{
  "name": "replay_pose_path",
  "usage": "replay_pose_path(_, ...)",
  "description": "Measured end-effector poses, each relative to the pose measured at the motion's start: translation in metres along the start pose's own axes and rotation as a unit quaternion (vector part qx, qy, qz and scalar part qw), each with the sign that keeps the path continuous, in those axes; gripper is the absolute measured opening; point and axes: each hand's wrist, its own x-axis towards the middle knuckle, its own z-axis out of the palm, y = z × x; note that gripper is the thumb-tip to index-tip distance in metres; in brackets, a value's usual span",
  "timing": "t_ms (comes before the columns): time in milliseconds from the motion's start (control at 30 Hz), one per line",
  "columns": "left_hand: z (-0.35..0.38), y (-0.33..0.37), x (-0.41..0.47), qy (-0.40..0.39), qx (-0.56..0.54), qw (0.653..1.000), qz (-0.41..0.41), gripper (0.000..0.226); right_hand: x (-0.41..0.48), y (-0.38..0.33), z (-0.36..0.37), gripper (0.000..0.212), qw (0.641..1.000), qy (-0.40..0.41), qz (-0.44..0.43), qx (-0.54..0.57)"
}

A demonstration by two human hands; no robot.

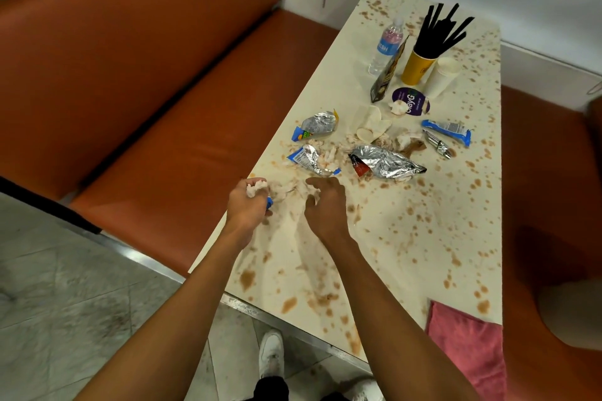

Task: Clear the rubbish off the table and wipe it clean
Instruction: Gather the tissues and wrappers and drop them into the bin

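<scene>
The cream table (407, 238) is spattered with brown stains. My left hand (247, 203) hovers at the table's left edge and grips crumpled white tissue with a blue wrapper scrap under it. My right hand (325, 205) hangs just beside it, fingers loosely curled over torn tissue bits (286, 189), holding nothing. Beyond the hands lie a blue and silver wrapper (312, 161), a silver wrapper with yellow trim (317, 125), a large silver bag (386, 163), a blue bar wrapper (446, 130), crumpled napkins (371, 125) and a thin foil wrapper (438, 144).
At the far end stand a water bottle (386, 45), a dark carton (387, 75), a yellow cup of black straws (418, 65), white cups (441, 76) and a purple lid (412, 101). A pink cloth (465, 342) lies on the near right corner. Orange benches (146, 91) flank the table.
</scene>
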Motion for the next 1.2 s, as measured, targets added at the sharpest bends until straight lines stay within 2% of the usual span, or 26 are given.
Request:
replay_pose_path(200, -0.010, 0.000, 0.006, 0.047, -0.011, 0.999, -0.005, 0.015, 0.013, -0.016, 0.028, 0.055, 0.995, -0.015, -0.039, -0.095)
replay_pose_path(400, -0.012, 0.000, 0.011, 0.059, -0.024, 0.998, 0.000, 0.016, 0.014, -0.029, 0.037, 0.026, 0.987, -0.042, -0.090, -0.124)
replay_pose_path(500, -0.011, 0.003, 0.013, 0.050, -0.026, 0.998, -0.006, 0.015, 0.016, -0.027, 0.032, 0.020, 0.993, -0.061, -0.057, -0.085)
replay_pose_path(633, 0.002, 0.009, 0.012, 0.026, -0.049, 0.998, -0.013, 0.016, 0.013, -0.033, 0.017, 0.028, 0.996, 0.030, -0.009, 0.089)
replay_pose_path(733, 0.016, 0.014, 0.012, -0.002, -0.082, 0.996, -0.024, 0.015, 0.009, -0.041, 0.012, 0.026, 0.985, 0.065, 0.000, 0.162)
replay_pose_path(933, 0.036, 0.024, 0.012, -0.058, -0.141, 0.986, -0.066, 0.019, 0.002, -0.045, 0.014, 0.015, 0.988, 0.045, -0.027, 0.144)
replay_pose_path(1067, 0.039, 0.023, 0.017, -0.037, -0.114, 0.991, -0.056, 0.014, -0.005, -0.042, 0.011, 0.028, 0.991, 0.018, -0.067, 0.111)
replay_pose_path(1200, 0.033, 0.017, 0.021, -0.014, -0.076, 0.997, -0.030, 0.020, -0.006, -0.036, 0.002, 0.046, 0.990, -0.012, -0.054, 0.133)
